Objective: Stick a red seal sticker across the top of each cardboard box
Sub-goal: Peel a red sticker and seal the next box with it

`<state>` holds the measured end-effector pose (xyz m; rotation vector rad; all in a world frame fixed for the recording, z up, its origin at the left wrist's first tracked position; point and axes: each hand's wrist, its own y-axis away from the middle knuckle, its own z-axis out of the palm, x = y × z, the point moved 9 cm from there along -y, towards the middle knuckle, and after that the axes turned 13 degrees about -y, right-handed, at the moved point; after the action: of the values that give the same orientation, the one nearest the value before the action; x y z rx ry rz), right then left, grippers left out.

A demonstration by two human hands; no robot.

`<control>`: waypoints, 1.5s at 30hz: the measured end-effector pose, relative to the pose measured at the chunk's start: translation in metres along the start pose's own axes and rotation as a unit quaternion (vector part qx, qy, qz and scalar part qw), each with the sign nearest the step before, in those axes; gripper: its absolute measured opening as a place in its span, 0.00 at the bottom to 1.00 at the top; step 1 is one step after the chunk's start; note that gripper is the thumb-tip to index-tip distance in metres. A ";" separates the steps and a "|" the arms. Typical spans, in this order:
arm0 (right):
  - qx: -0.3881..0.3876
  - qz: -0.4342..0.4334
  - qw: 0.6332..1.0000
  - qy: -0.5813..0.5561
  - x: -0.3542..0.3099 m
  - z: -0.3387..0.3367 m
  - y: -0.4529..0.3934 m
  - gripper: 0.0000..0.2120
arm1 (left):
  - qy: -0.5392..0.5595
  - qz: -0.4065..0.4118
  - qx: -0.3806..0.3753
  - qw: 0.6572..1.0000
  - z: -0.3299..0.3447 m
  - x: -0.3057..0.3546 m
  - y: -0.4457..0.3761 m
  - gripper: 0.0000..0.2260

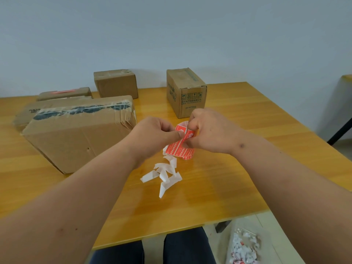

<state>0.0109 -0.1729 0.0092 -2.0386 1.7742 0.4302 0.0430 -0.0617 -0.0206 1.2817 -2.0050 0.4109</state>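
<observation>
My left hand (pixel 159 133) and my right hand (pixel 207 130) pinch a strip of red seal stickers (pixel 180 148) just above the table, with white backing paper (pixel 165 176) trailing from it in curls. A large cardboard box (pixel 76 136) with dark tape along its top lies to the left of my hands. A small upright box (pixel 185 93) stands behind my right hand. Another box (pixel 116 83) sits at the back. At far left, a flat box (pixel 64 93) bears a red sticker on its top. One more flat box (pixel 32 111) lies behind the large one.
The yellow wooden table (pixel 238 164) ends close to my lap at the front and slants away on the right. On the floor at lower right lies a clear bag of paper scraps (pixel 244 248). A dark table leg (pixel 341 130) stands at far right.
</observation>
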 end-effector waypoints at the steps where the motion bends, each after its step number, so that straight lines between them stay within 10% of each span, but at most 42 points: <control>1: 0.000 -0.001 1.000 0.001 0.000 0.001 0.000 0.12 | -0.006 0.002 -0.003 1.000 0.001 0.001 0.001 0.10; 45: 0.001 -0.032 0.999 0.027 -0.007 0.004 -0.001 0.12 | 0.063 -0.034 -0.037 0.997 0.007 -0.014 0.004 0.15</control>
<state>0.0106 -0.1653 0.0092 -2.1178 1.7342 0.3586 0.0408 -0.0549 -0.0347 1.2432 -1.8484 0.3716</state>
